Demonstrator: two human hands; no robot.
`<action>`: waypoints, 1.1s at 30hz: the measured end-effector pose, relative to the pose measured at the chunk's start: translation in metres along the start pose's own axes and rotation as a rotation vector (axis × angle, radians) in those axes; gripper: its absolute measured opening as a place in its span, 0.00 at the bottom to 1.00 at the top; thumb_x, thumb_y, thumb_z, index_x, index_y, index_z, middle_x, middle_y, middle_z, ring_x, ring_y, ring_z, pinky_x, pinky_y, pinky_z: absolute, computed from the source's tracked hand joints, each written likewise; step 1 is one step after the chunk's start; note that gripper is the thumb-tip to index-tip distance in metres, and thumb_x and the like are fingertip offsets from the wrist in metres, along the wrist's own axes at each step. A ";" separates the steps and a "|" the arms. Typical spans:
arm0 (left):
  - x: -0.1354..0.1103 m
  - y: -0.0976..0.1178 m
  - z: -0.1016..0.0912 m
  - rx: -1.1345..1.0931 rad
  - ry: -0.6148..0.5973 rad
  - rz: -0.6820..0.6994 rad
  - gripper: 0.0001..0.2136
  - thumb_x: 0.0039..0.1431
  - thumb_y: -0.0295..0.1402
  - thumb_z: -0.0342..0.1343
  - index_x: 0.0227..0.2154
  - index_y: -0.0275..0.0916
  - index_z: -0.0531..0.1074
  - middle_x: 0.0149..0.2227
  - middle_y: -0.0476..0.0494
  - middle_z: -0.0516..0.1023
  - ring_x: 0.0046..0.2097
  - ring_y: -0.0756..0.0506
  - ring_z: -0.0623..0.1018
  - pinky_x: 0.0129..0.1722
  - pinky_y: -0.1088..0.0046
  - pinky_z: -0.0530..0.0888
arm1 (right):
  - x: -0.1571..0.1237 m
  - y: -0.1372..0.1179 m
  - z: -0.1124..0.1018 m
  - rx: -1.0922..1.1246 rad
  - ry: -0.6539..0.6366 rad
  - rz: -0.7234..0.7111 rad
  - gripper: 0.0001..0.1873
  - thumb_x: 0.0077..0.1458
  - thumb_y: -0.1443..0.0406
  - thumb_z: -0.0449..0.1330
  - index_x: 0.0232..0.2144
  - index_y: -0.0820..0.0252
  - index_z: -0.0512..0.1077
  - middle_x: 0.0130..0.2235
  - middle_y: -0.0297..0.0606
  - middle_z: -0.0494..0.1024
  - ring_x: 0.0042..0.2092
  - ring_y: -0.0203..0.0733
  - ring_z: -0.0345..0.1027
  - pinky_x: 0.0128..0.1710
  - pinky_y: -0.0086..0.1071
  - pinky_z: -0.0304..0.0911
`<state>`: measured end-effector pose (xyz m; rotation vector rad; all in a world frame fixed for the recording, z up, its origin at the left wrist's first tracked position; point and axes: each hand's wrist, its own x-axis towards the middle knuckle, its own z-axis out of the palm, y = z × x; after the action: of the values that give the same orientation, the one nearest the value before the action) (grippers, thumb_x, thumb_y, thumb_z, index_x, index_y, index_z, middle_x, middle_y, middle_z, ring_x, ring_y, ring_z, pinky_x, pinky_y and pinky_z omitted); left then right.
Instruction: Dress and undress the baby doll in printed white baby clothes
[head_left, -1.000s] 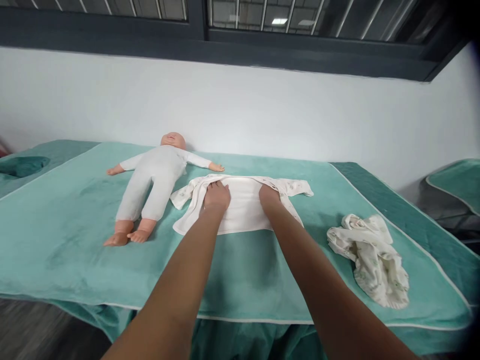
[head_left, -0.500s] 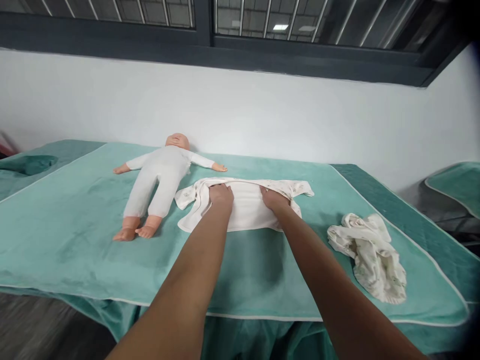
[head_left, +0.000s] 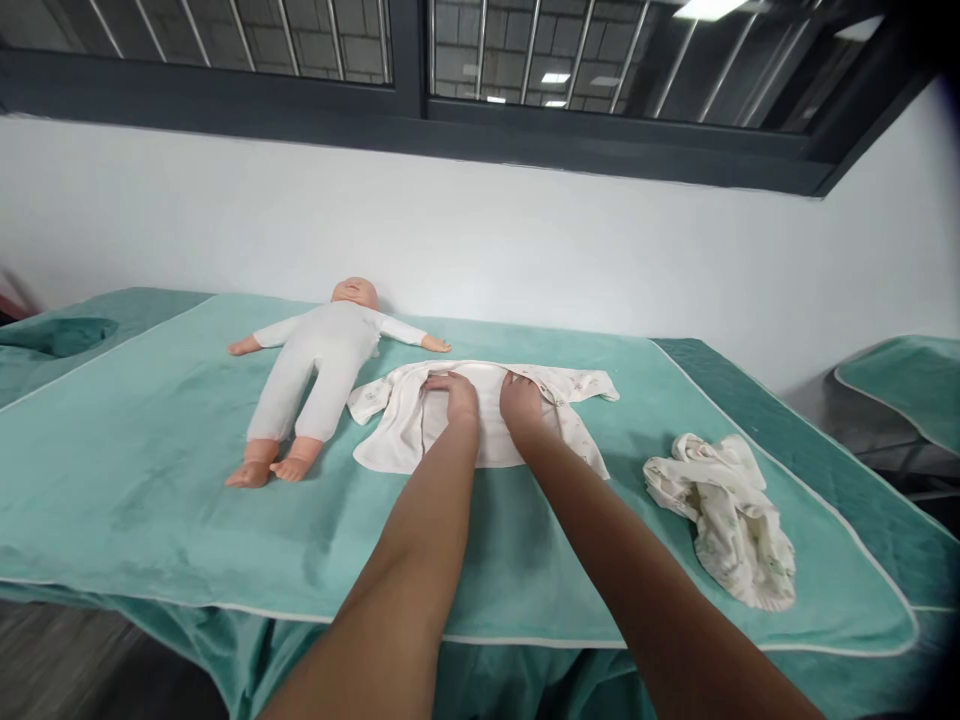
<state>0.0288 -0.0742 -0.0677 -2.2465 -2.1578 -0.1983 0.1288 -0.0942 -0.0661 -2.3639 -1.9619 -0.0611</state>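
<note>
A white baby shirt (head_left: 489,425) with a small print lies spread on the green mat, its front parted and its sleeves out to both sides. My left hand (head_left: 456,393) rests on the inside near the collar, fingers stretched toward the left front panel. Close beside it, my right hand (head_left: 520,398) is closed at the collar, seemingly pinching the shirt's edge; its fingertips are partly hidden. To the left, a baby doll (head_left: 322,345) in a white body lies on its back, arms spread and feet toward me.
A crumpled white printed garment (head_left: 731,525) lies to the right on the green mat (head_left: 150,500). Behind the bed rises a white wall (head_left: 525,250) below a dark-framed window (head_left: 600,135) with bars. Green cloth hangs over the near edge.
My hands have drawn closer together, the right one moving left toward the middle of the collar. The shirt's right front panel now lies folded outward. The view has tilted up slightly.
</note>
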 end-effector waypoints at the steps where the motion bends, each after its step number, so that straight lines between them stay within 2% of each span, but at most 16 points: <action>1: -0.002 0.001 0.002 0.004 0.006 0.016 0.26 0.60 0.23 0.42 0.61 0.19 0.59 0.61 0.12 0.62 0.63 0.21 0.63 0.53 0.32 0.62 | -0.002 -0.004 0.000 -0.015 0.005 0.009 0.31 0.59 0.75 0.46 0.65 0.80 0.54 0.57 0.71 0.67 0.60 0.55 0.63 0.58 0.48 0.56; 6: -0.013 -0.006 0.000 0.039 0.019 -0.015 0.26 0.60 0.21 0.39 0.61 0.17 0.57 0.57 0.13 0.68 0.59 0.26 0.70 0.54 0.38 0.67 | -0.008 -0.018 -0.002 -0.077 0.026 0.065 0.30 0.60 0.75 0.46 0.64 0.82 0.54 0.56 0.73 0.67 0.58 0.58 0.63 0.56 0.52 0.55; 9: -0.022 -0.009 -0.005 0.054 0.035 -0.053 0.26 0.61 0.22 0.37 0.62 0.21 0.57 0.54 0.19 0.72 0.56 0.31 0.73 0.53 0.42 0.70 | -0.011 -0.022 -0.004 -0.097 0.035 0.070 0.30 0.59 0.75 0.46 0.64 0.80 0.56 0.54 0.72 0.69 0.58 0.60 0.64 0.55 0.56 0.55; 12: -0.029 -0.009 -0.008 0.084 0.044 -0.062 0.26 0.61 0.23 0.36 0.62 0.25 0.57 0.51 0.25 0.75 0.55 0.32 0.74 0.53 0.43 0.71 | -0.016 -0.020 -0.005 -0.103 0.041 0.022 0.31 0.58 0.77 0.45 0.64 0.80 0.55 0.53 0.70 0.71 0.58 0.59 0.64 0.55 0.54 0.56; 16: -0.031 -0.012 -0.007 0.120 0.009 0.011 0.24 0.60 0.23 0.39 0.60 0.26 0.62 0.43 0.27 0.79 0.51 0.32 0.77 0.48 0.44 0.73 | -0.033 -0.002 -0.002 -0.068 0.052 -0.142 0.29 0.61 0.76 0.44 0.64 0.77 0.57 0.61 0.67 0.63 0.63 0.56 0.57 0.59 0.49 0.53; 19: -0.035 -0.023 -0.008 0.135 -0.024 0.125 0.21 0.57 0.20 0.42 0.53 0.21 0.68 0.42 0.20 0.77 0.48 0.28 0.77 0.42 0.44 0.74 | -0.061 0.022 0.002 -0.024 0.050 -0.264 0.28 0.63 0.74 0.44 0.64 0.70 0.58 0.67 0.55 0.56 0.68 0.51 0.49 0.64 0.44 0.49; 21: -0.039 -0.035 -0.011 0.135 -0.031 0.221 0.20 0.57 0.18 0.42 0.50 0.20 0.69 0.44 0.17 0.76 0.48 0.28 0.77 0.41 0.47 0.73 | -0.083 0.040 0.004 0.030 0.081 -0.349 0.25 0.66 0.71 0.43 0.64 0.68 0.59 0.68 0.52 0.56 0.69 0.48 0.46 0.65 0.42 0.46; 24: -0.048 -0.058 -0.018 0.108 -0.038 0.368 0.18 0.61 0.21 0.42 0.50 0.30 0.69 0.46 0.25 0.76 0.48 0.34 0.78 0.45 0.54 0.72 | -0.114 0.064 0.001 0.188 0.173 -0.543 0.23 0.68 0.58 0.47 0.58 0.65 0.65 0.63 0.50 0.64 0.65 0.48 0.53 0.64 0.43 0.50; 27: -0.053 -0.075 -0.023 0.100 -0.039 0.415 0.15 0.63 0.25 0.41 0.47 0.35 0.70 0.41 0.32 0.78 0.44 0.38 0.79 0.43 0.60 0.72 | -0.129 0.078 -0.007 0.216 0.182 -0.653 0.22 0.62 0.48 0.54 0.46 0.59 0.69 0.52 0.45 0.72 0.54 0.49 0.63 0.54 0.43 0.60; 30: -0.056 -0.083 -0.025 0.114 -0.020 0.392 0.14 0.65 0.27 0.40 0.44 0.34 0.70 0.36 0.33 0.79 0.41 0.36 0.80 0.40 0.59 0.72 | -0.128 0.081 -0.014 0.073 0.160 -0.684 0.16 0.63 0.52 0.54 0.37 0.58 0.69 0.43 0.41 0.74 0.45 0.48 0.65 0.46 0.41 0.62; 33: -0.057 -0.085 -0.026 0.125 -0.010 0.401 0.14 0.66 0.30 0.40 0.44 0.36 0.70 0.35 0.34 0.80 0.39 0.36 0.80 0.39 0.60 0.72 | -0.122 0.080 -0.017 -0.053 0.159 -0.724 0.13 0.67 0.59 0.51 0.34 0.59 0.69 0.39 0.39 0.74 0.42 0.46 0.65 0.43 0.40 0.59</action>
<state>-0.0602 -0.1297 -0.0537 -2.5400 -1.6217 -0.0415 0.1848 -0.2293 -0.0609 -1.4889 -2.6217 -0.3249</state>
